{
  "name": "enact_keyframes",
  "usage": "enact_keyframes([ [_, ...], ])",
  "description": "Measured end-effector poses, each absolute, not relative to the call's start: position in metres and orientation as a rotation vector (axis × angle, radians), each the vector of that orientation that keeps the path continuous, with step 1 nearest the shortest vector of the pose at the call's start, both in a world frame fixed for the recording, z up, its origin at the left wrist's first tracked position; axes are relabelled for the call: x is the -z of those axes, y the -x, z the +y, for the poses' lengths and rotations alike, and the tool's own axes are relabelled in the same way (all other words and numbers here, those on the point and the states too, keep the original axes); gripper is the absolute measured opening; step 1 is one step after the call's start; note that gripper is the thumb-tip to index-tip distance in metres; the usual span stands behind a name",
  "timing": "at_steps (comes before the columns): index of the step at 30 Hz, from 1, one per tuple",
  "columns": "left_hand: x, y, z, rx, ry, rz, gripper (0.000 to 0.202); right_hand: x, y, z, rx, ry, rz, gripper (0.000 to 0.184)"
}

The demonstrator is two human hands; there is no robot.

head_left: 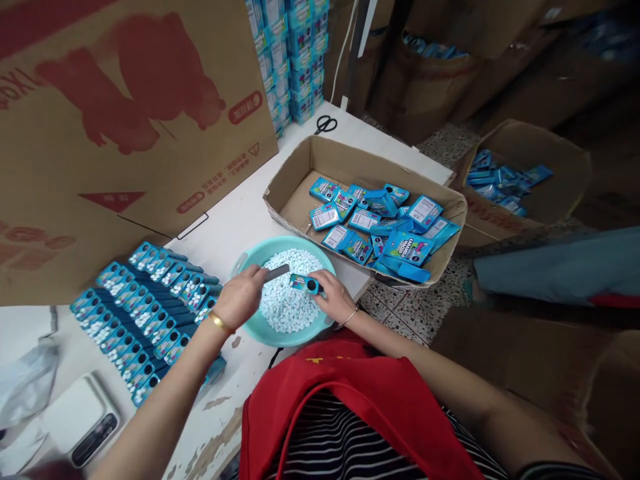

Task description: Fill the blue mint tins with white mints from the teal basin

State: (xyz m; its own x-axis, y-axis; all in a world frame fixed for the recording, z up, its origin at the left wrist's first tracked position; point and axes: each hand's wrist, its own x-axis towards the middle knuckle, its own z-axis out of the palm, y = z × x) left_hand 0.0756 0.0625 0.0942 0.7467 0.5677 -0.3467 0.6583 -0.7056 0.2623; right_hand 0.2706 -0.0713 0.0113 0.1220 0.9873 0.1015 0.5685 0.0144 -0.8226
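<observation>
Over a turquoise basin [260,337] filled with small pale-blue candy pellets [295,313], both of my hands are at work. My left hand [243,297] is closed around a narrow grey scoop-like tool [277,273], its far end hidden from clear view. Pinched in my right hand [334,297] is a small blue candy box [302,283] with a dark round opening facing up. The tool's tip is close to the box, apart from it. To the left stand rows of similar blue boxes [135,300], many with white pellets showing at their tops.
An open cardboard tray [287,180] holds loose blue boxes. Black scissors [326,124] lie behind it. A large printed carton [150,87] rises at left, with stacked packs [300,60] beside it. A white scale [80,413] sits front left. Another carton [565,167] stands at right.
</observation>
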Motion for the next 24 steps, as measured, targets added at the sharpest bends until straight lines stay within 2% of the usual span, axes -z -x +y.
enact_keyframes([
  [5,0.017,-0.074,0.067,0.391,-2.442,1.074,0.039,-0.006,-0.282,-0.072,-0.709,1.671,-1.297,0.033],
  [9,0.057,-0.081,0.031,0.367,-2.350,0.912,0.043,-0.001,-0.289,-0.072,-0.730,1.720,-1.172,0.037],
  [15,0.058,-0.078,-0.010,0.338,-2.126,0.709,0.050,0.006,-0.292,-0.070,-0.771,1.711,-1.086,0.041],
  [18,0.050,-0.074,-0.008,0.305,-2.009,0.689,0.046,0.008,-0.292,-0.069,-0.799,1.693,-1.049,0.042],
  [24,0.002,-0.053,0.015,0.195,-1.915,0.684,0.038,0.006,-0.291,-0.069,-0.773,1.665,-1.120,0.038],
])
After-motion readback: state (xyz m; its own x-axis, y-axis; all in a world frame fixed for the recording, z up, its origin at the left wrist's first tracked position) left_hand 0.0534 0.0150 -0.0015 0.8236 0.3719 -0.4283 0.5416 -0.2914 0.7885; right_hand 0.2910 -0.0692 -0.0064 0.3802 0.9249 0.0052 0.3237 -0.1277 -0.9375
